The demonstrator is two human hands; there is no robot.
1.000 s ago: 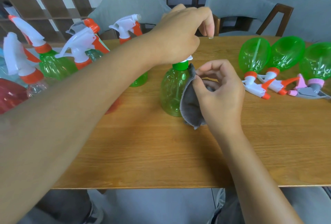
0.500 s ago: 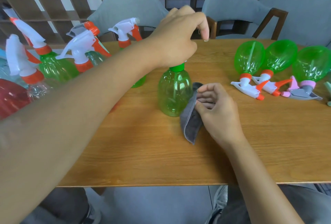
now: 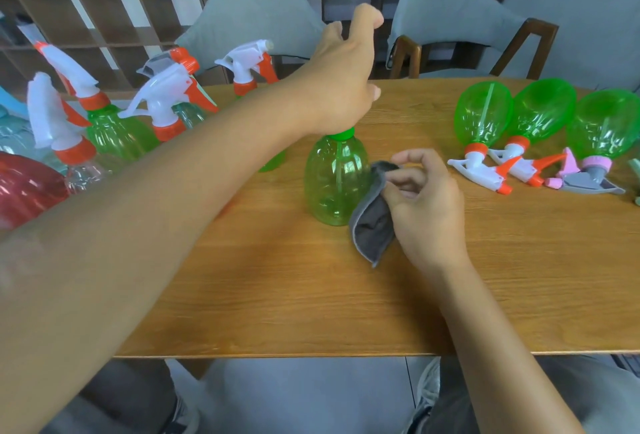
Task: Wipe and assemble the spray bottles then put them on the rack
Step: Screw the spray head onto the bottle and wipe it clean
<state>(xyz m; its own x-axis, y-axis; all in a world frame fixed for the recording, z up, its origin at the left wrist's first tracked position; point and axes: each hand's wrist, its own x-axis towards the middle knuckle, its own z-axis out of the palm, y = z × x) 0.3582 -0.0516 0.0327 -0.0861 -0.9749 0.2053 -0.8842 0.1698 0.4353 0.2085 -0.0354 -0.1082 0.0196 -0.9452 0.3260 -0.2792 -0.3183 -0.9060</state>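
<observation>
1. The wooden table [image 3: 277,295] is bearing every bottle in view; two grey chairs [image 3: 256,7] are standing at its far edge.
2. The left hand [image 3: 343,87] is reaching across from the near left and sitting over the top of the green bottle [image 3: 334,180], which is standing upright near the table's centre. The palm is covering the bottle's head above the green collar, so whether the fingers are gripping it cannot be told; the index finger is lifting free and pointing upward.
3. The right hand [image 3: 422,205] is lying just right of the green bottle, its fingers curling round a grey cloth [image 3: 374,222]. The cloth is touching the bottle's right lower side and hanging to the tabletop.
4. Three green bottles [image 3: 547,114] with trigger heads fitted are lying on their sides at the far right, well apart from both hands.
5. A group of upright bottles [image 3: 117,132] with white-and-orange triggers is standing at the far left, behind the left forearm.
</observation>
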